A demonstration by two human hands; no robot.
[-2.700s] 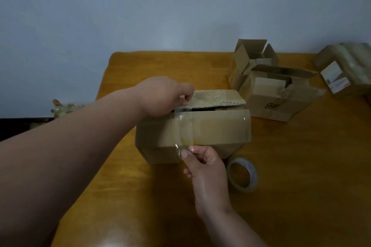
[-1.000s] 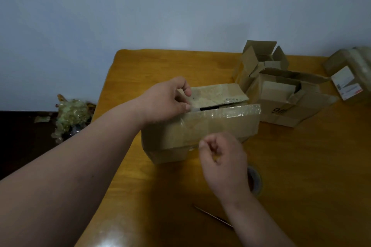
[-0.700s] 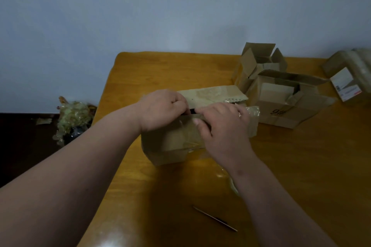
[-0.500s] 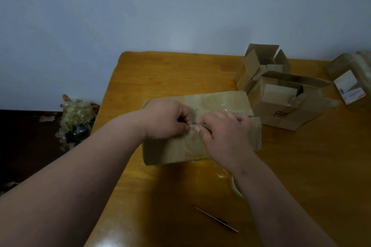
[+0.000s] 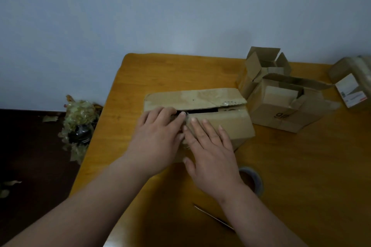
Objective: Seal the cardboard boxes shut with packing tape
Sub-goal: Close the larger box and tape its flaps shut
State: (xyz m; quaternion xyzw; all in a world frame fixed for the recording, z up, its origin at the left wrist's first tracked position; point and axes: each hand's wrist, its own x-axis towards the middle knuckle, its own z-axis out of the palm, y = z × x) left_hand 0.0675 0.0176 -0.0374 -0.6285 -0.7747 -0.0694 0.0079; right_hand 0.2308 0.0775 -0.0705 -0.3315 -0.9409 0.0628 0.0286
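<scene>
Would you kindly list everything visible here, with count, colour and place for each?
Box being sealed: one, brown cardboard, table centre, a dark gap between its top flaps.
Open boxes: two, brown, flaps up, right of it towards the back.
Labelled package: one, tan with a white label, far right edge.
Tape roll: one, clear with a dark core, flat on the table near the right wrist.
Thin tool: one, dark, near table edge; kind unclear.
Table: one, orange-brown wood.
Crumpled tape scraps: one pile, yellowish, on the floor at left.
Left hand: flat on the box.
Right hand: flat on the box front.
</scene>
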